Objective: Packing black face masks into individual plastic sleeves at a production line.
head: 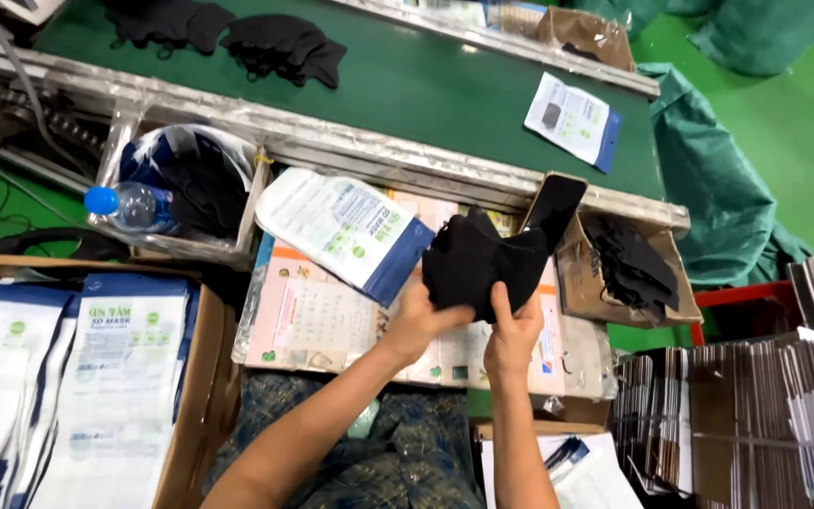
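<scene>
Both of my hands hold a stack of black face masks [478, 259] above a small work surface covered with printed sheets [317, 325]. My left hand [416, 319] also pinches the lower corner of a white and blue pouch [346, 231], which sticks out to the upper left. My right hand [512, 332] grips the masks from below, thumb up against the black fabric.
A green conveyor belt [407, 85] carries black masks [284, 47] and one sealed pouch [572, 120]. A clear bin [190, 184] holds masks and a water bottle [129, 205]. A cardboard box [628, 273] of masks sits right. Empty pouches [96, 377] lie left, flat cartons [756, 415] right.
</scene>
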